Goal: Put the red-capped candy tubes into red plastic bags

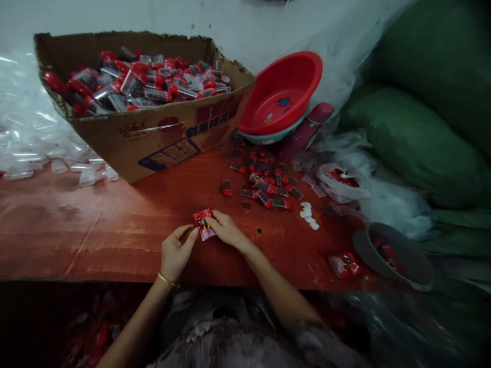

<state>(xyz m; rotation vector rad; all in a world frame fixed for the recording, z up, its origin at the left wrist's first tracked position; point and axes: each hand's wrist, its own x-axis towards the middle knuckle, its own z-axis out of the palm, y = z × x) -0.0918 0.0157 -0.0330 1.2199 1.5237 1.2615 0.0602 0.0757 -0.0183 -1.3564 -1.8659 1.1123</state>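
Observation:
Between my two hands is a small red printed packet (203, 223) with a dark figure and a pale lower edge. My left hand (177, 250) pinches its lower left side between thumb and fingers. On its right side, my right hand (226, 228) grips it with the thumb across the front. The packet is held just over the red-brown table (123, 230) near its front. Beyond it, one small clear tube with a red cap (227, 187) lies apart from a pile of similar tubes (264, 179). White round discs (309, 215) lie overlapped to the right.
A cardboard box (169, 130) full of red-capped tubes stands at the back left, beside many clear cups (57, 153). A red basin (284, 92) and a pink bottle (307, 130) stand behind. More packets (344, 265) and a grey bowl (399, 273) are right, below green sacks (418, 143).

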